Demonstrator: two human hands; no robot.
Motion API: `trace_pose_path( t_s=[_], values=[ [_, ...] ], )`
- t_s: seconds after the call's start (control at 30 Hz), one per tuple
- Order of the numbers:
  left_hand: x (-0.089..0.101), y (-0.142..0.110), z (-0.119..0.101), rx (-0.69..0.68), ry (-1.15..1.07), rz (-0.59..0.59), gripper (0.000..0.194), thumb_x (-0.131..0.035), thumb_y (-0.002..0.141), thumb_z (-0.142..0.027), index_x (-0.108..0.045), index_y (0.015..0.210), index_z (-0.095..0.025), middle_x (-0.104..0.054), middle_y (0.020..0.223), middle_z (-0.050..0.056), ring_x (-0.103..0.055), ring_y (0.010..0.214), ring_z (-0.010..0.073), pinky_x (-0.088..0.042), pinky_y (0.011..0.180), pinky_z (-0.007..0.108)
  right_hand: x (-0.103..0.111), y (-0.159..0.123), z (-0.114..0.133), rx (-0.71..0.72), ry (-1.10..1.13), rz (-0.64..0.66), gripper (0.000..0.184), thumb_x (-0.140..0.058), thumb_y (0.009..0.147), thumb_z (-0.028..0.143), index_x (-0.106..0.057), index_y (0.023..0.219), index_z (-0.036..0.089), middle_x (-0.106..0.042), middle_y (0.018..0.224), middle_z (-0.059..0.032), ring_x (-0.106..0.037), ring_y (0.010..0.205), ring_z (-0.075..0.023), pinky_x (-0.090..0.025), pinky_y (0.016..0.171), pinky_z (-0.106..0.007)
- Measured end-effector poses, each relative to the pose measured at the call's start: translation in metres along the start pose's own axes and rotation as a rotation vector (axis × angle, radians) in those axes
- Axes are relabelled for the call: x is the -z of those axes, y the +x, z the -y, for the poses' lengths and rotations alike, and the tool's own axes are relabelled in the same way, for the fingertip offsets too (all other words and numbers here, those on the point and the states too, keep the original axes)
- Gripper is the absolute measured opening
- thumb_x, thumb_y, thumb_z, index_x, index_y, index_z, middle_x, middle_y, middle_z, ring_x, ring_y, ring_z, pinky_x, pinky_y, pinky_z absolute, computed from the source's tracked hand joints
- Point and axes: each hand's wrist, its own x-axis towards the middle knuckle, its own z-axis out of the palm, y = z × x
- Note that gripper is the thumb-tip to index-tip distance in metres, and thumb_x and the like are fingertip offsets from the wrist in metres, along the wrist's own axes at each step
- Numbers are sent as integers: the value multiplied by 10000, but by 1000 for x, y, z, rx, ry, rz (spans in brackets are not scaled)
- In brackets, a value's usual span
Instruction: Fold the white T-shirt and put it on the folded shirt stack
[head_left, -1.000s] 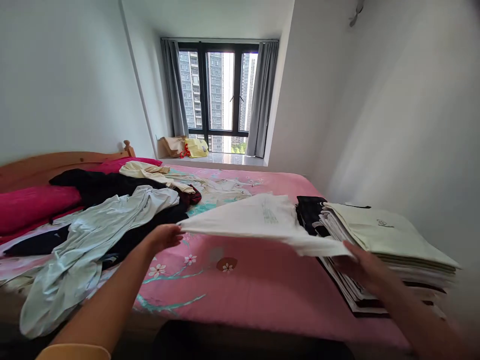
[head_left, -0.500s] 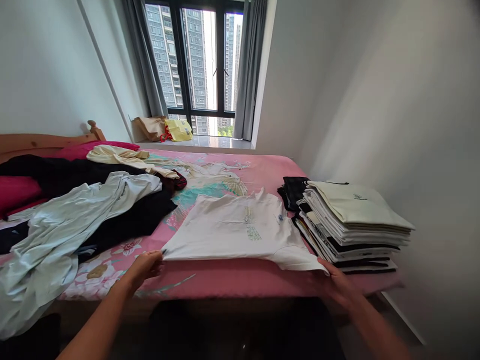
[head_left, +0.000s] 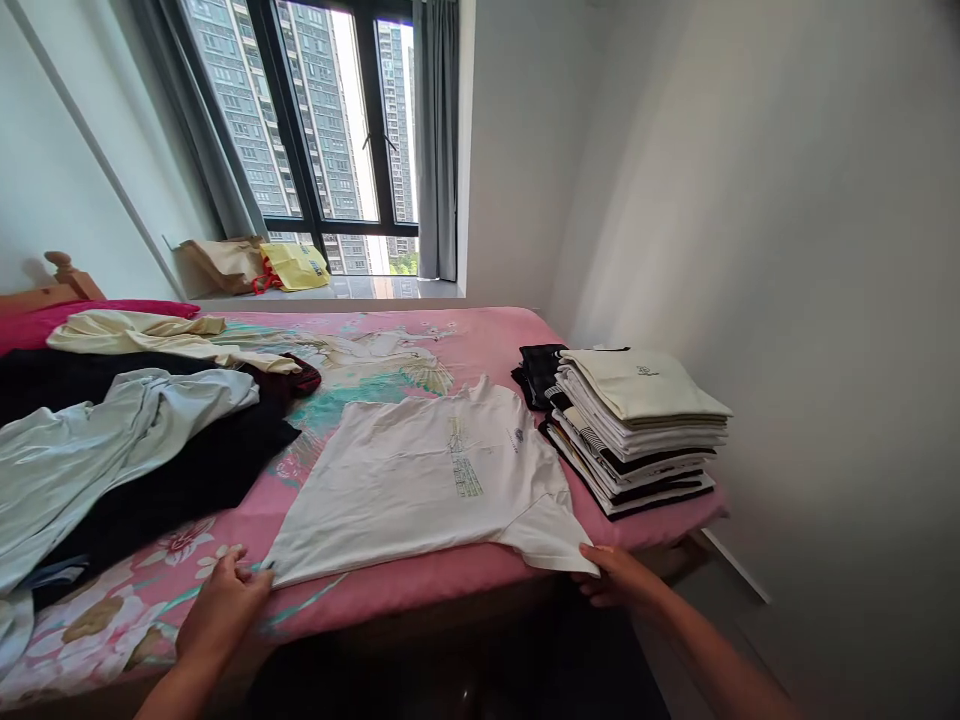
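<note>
A white T-shirt (head_left: 420, 480) with a small green print lies spread flat on the pink floral bed sheet (head_left: 420, 345), its hem toward the bed's near edge. My left hand (head_left: 221, 605) pinches the shirt's near left hem corner. At the near right, my right hand (head_left: 619, 578) grips the sleeve's edge. Both hands are closed on the fabric at the front edge of the bed.
A tall stack of folded shirts (head_left: 637, 425) sits at the bed's right corner by the white wall. Unfolded clothes, pale blue (head_left: 97, 450) and black (head_left: 187, 470), lie heaped on the left. Bags (head_left: 255, 265) rest on the window sill behind.
The shirt went from being held up in the air to lying flat on the sheet. Both hands drew back toward the bed's near edge, and the view turned right and down.
</note>
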Motion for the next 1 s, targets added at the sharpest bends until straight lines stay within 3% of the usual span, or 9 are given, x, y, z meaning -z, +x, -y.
trace_pose_path(
  t_s=[0.1,0.17,0.23,0.37,0.47,0.6,0.8,0.9,1.0],
  values=[
    [-27,-45,-31,-347,-36,-40,444,-511,726,-459,-504,1078,-188,-592,958,90,-581,900,264,-466,817,385,-10,-7,4,49,157,22,382,-614,761,495,-580,953,166,-659,854,-60,-628,705,-152,-510,621,-276],
    [-57,-89,-68,-616,-126,92,354,-517,767,-430,-523,1042,-207,-603,1025,90,-558,1002,254,-417,931,385,-17,-12,11,86,267,30,348,-624,768,453,-572,975,177,-656,863,-46,-632,749,-157,-517,655,-293],
    [-90,-133,-114,-761,-144,188,334,-539,778,-412,-531,1057,-227,-602,1075,84,-538,1053,253,-396,951,395,-25,-16,19,104,352,31,306,-630,774,416,-561,958,181,-650,823,-29,-634,751,-161,-518,664,-304],
    [-146,-188,-207,-779,-131,202,510,-670,653,-435,-527,1073,-184,-579,1127,128,-492,1102,305,-335,964,460,-38,-19,37,97,463,17,254,-622,784,389,-540,860,162,-616,696,-8,-639,686,-169,-512,613,-297],
    [-164,-191,-251,-673,-78,161,324,-637,661,-285,-559,956,-177,-608,1025,122,-530,1021,290,-314,952,469,-41,-20,45,112,465,36,267,-620,786,394,-542,862,151,-620,715,-19,-643,673,-167,-510,597,-291],
    [-157,-167,-256,-789,12,249,339,-455,624,-4,-588,860,-208,-650,864,41,-585,872,216,-277,987,458,-29,-21,40,159,358,39,301,-611,783,437,-557,841,146,-612,715,-20,-630,635,-143,-495,579,-263],
    [-133,-147,-238,-1002,50,554,413,-412,676,-29,-640,942,-247,-677,1011,36,-587,950,213,-419,842,380,-5,-15,6,112,47,154,364,-527,793,488,-612,828,136,-658,757,-69,-587,567,-105,-454,505,-206],
    [-133,-152,-235,-1012,78,618,464,-431,639,-32,-649,966,-278,-647,1090,24,-569,1013,214,-428,877,381,3,-4,3,108,-315,-19,363,-527,768,491,-584,669,147,-640,654,-59,-508,438,-98,-363,382,-196],
    [-134,-156,-232,-1009,27,609,511,-457,648,-69,-610,1092,-273,-592,1195,46,-525,1107,223,-421,941,397,10,14,18,212,-403,-283,322,-527,759,488,-561,688,176,-627,663,-35,-509,475,-116,-383,433,-225]
  ],
)
